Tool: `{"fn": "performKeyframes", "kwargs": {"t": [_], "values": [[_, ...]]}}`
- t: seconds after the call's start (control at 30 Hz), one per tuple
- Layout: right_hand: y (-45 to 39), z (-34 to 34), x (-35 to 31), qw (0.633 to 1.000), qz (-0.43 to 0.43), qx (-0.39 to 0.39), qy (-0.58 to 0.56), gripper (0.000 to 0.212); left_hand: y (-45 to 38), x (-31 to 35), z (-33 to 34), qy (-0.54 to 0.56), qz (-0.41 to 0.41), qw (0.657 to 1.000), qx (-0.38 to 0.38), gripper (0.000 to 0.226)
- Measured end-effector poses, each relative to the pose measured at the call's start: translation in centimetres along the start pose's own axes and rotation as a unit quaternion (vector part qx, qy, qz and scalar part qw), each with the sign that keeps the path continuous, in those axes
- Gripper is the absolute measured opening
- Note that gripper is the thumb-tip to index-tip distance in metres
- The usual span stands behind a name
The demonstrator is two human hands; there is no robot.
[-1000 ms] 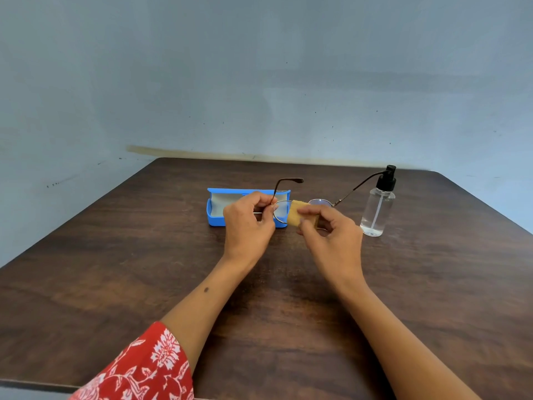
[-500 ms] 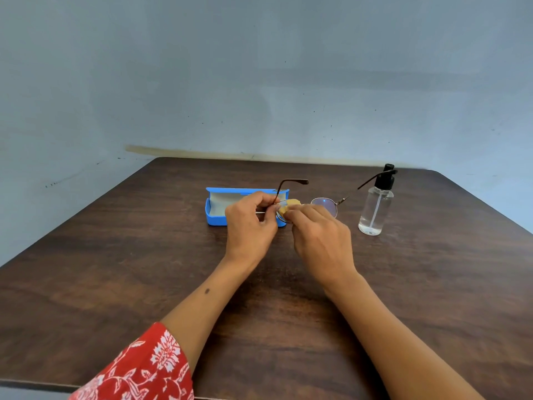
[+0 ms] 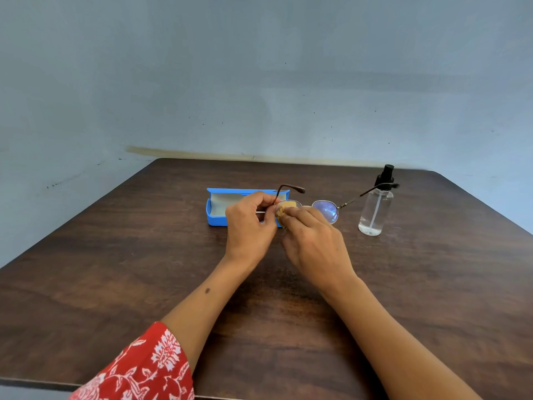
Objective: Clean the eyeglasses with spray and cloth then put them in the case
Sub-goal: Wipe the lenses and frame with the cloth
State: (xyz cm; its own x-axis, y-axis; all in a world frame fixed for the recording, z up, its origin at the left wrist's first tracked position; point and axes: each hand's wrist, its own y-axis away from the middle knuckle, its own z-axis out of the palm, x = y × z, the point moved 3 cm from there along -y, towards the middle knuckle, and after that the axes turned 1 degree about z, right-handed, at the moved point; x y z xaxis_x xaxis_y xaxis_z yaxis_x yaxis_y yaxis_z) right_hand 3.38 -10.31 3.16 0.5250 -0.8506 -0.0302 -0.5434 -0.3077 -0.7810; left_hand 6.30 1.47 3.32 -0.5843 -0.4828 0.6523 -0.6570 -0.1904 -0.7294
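Glasses (image 3: 325, 210) are being pinched at the rim by the left hand (image 3: 250, 223); the cloth (image 3: 284, 210), pinched by the right hand (image 3: 313, 243), is best being rubbed lightly, the frame being kept steady.

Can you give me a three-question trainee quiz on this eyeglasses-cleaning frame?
1. True or false: the blue case lies open on the table.
2. Which hand presses the yellow cloth onto a lens? A) left hand B) right hand
3. What stands upright to the right of the eyeglasses?

Key
1. True; its pale lining shows.
2. B; the left hand pinches the frame beside that lens.
3. The clear spray bottle with a black pump top.
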Motion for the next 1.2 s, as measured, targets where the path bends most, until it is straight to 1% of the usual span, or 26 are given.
{"fn": "performKeyframes", "kwargs": {"t": [0.1, 0.27, 0.33, 0.47, 0.6, 0.8, 0.97, 1.1, 1.2], "values": [[0.1, -0.2, 0.1, 1.0, -0.007, -0.008, 0.007, 0.032, -0.1, -0.1, -0.1, 0.004, 0.0, 1.0, 0.003, 0.012], [-0.5, -0.4, 0.6, 0.999, 0.03, -0.009, 0.03, 0.032, 0.0, 0.3, 0.3, 0.003, 0.02, 1.0, -0.017, 0.014], [-0.4, -0.4, 0.4, 0.999, 0.019, -0.009, 0.029, 0.032, 0.1, 0.4, 0.3, 0.0, 0.029, 0.999, -0.022, 0.014], [0.0, -0.4, 0.2, 0.999, -0.006, -0.017, 0.029, 0.03, 0.0, 0.1, 0.1, -0.003, 0.02, 1.0, -0.017, 0.013], [-0.5, -0.5, 0.7, 0.998, 0.044, -0.017, 0.037, 0.029, 0.1, 0.2, 0.4, 0.005, 0.016, 1.0, -0.022, 0.014], [0.0, -0.2, -0.2, 1.0, -0.01, -0.012, 0.022, 0.028, 0.0, -0.2, 0.0, 0.002, 0.017, 1.0, -0.017, 0.014], [-0.3, -0.5, 0.3, 0.999, 0.032, -0.008, 0.037, 0.028, 0.0, -0.1, 0.2, 0.013, 0.021, 1.0, -0.017, 0.011], [0.0, -0.3, -0.5, 0.999, -0.004, -0.01, 0.036, 0.031, 0.0, -0.3, 0.1, 0.007, 0.026, 0.999, -0.018, 0.013], [0.3, -0.5, -0.5, 0.999, -0.012, -0.002, 0.041, 0.028, -0.1, -0.5, 0.0, 0.01, 0.018, 1.0, -0.011, 0.012]]}}
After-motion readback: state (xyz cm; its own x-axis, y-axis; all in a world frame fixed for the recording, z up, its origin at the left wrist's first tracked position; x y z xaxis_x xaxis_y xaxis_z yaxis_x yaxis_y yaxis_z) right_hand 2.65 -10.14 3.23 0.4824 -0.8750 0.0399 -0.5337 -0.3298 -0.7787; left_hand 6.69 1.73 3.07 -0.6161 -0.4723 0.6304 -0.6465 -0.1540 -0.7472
